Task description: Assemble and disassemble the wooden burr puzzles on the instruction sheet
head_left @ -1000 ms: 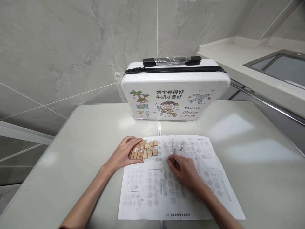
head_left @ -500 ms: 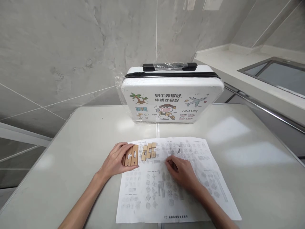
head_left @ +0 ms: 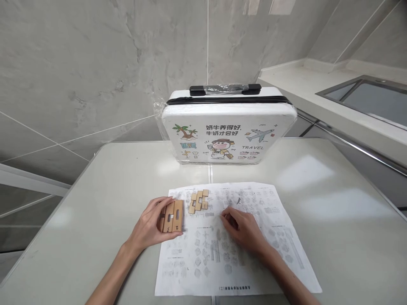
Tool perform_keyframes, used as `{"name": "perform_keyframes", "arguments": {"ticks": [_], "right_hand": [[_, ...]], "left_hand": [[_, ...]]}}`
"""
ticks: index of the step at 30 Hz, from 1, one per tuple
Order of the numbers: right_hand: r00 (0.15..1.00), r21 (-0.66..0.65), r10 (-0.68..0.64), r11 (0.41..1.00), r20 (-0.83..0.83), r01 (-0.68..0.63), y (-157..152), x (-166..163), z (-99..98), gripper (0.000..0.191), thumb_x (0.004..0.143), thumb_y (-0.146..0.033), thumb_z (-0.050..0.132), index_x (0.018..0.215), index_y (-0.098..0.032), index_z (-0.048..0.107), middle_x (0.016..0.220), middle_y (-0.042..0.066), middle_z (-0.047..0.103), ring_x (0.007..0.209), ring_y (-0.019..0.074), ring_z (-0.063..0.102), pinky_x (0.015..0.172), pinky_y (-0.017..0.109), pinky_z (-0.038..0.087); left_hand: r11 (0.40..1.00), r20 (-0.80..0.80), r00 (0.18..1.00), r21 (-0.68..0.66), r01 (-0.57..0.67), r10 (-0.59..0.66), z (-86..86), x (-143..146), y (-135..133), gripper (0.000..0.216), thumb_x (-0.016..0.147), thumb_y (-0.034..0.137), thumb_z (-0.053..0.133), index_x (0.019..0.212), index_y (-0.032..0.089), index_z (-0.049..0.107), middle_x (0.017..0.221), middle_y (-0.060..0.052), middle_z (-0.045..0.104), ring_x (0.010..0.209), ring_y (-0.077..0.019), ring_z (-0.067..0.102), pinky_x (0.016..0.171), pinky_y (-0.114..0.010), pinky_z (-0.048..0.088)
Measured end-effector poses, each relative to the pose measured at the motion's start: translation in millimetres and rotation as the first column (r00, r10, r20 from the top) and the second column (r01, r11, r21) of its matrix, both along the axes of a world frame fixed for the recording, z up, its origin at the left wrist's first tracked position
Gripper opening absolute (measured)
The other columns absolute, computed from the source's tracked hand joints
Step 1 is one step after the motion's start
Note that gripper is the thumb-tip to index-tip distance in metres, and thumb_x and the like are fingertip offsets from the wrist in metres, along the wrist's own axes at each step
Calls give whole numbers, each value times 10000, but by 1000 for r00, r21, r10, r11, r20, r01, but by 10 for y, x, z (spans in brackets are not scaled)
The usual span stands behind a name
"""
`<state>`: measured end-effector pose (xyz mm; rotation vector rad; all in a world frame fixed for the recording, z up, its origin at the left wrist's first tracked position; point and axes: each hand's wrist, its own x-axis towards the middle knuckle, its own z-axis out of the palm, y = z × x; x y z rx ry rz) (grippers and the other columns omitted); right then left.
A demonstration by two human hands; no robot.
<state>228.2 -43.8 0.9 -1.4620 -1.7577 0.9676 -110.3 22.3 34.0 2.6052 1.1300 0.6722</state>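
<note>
Between the thumb and fingers of my left hand (head_left: 149,224) are several flat wooden puzzle pieces (head_left: 177,216) with cut-out slots, held side by side. The figures 2 and 3 are marked on two of them. My right hand (head_left: 241,228) rests on the printed sheet (head_left: 197,284) with its fingers curled together; whatever they might hold is hidden. To the right of the left hand's pieces, a zigzag wooden piece (head_left: 199,201) made up of small blocks lies on the sheet. Rows of small diagrams cover the paper.
A white suitcase (head_left: 227,127) in clear plastic stands at the back of the pale table (head_left: 95,212). Behind it rises a grey tiled wall (head_left: 95,63). A white counter (head_left: 292,80) with a sink (head_left: 372,97) is at the far right.
My left hand has moved slightly down and toward me with the wooden puzzle pieces. My right hand and the zigzag piece stay where they were.
</note>
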Motion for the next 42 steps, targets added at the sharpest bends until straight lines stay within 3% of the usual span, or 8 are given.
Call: {"name": "perform_keyframes", "arguments": {"ticks": [3, 7, 12, 19, 23, 28, 37, 42], "right_hand": [[937, -170, 25, 981, -348, -90, -12, 13, 116, 260, 1075, -454, 566, 980, -231, 661, 792, 23, 654, 668, 177, 586, 600, 298, 442], [584, -247, 49, 876, -810, -415, -60, -15, 162, 483, 1039, -589, 616, 1415, -286, 604, 1266, 116, 688, 1073, 271, 695, 808, 392, 591], [401, -491, -327, 757, -856, -431, -152, -119, 24, 547, 1006, -624, 662, 1413, -259, 653, 1286, 126, 723, 1242, 313, 671, 1056, 481, 539], [210, -523, -479, 781, -852, -340, -52, -164, 17, 519, 968, -628, 697, 1281, -216, 725, 1236, 125, 756, 1295, 331, 656, 1069, 474, 546], [156, -493, -467, 814, -870, -309, 6, -138, 83, 544, 971, -642, 670, 1300, -214, 735, 1324, 134, 742, 1380, 334, 605, 1143, 491, 495], [121, -425, -408, 867, -905, -261, 37, -65, 130, 551, 1010, -650, 606, 1378, -257, 724, 1550, 88, 623, 1525, 306, 476, 1268, 481, 360], [165, -441, -412, 864, -896, -241, 10, -67, 78, 578, 995, -672, 611, 1390, -264, 718, 1569, 81, 611, 1536, 314, 465, 1259, 482, 370], [174, -411, -378, 883, -909, -228, 21, -53, 61, 576, 990, -678, 619, 1381, -270, 728, 1549, 72, 629, 1540, 318, 454, 1243, 496, 384]], "left_hand": [[998, 73, 996, 10, 54, -55, 135, 212, -37, 1009, 760, 613, 897, 1566, 245, 413, 1332, -176, 674, 1237, -381, 656, 992, -521, 619], [979, 177, 963, 37, 198, -201, 248, 731, -70, 1117, 710, 665, 910, 1592, 235, 376, 1297, -190, 690, 1217, -394, 664, 988, -549, 611], [951, 240, 920, 38, 308, -308, 113, 1332, -123, 1108, 741, 676, 884, 1601, 215, 361, 1249, -184, 701, 1206, -381, 670, 1014, -552, 589], [975, 242, 945, 11, 224, -220, -12, 1499, -129, 926, 828, 632, 843, 1546, 250, 401, 1402, -179, 642, 1366, -384, 577, 1123, -589, 524], [999, 317, 948, 31, -20, 9, -2, 1480, -251, 555, 903, 529, 809, 1276, 212, 546, 1211, -158, 661, 1162, -328, 680, 911, -489, 621], [943, 189, 959, -298, -151, 213, 38, 1487, -472, 349, 995, 460, 690, 783, 221, 550, 615, 35, 597, 510, -129, 572, 495, -256, 438], [601, 247, 845, -792, -106, 475, 158, 1719, -503, 417, 916, 576, 734, 686, 230, 765, 513, 1, 701, 430, -180, 648, 462, -290, 516], [619, 249, 820, -770, -155, 516, 129, 1728, -494, 378, 867, 581, 788, 781, 214, 806, 517, -2, 700, 460, -183, 667, 504, -284, 540]]}}
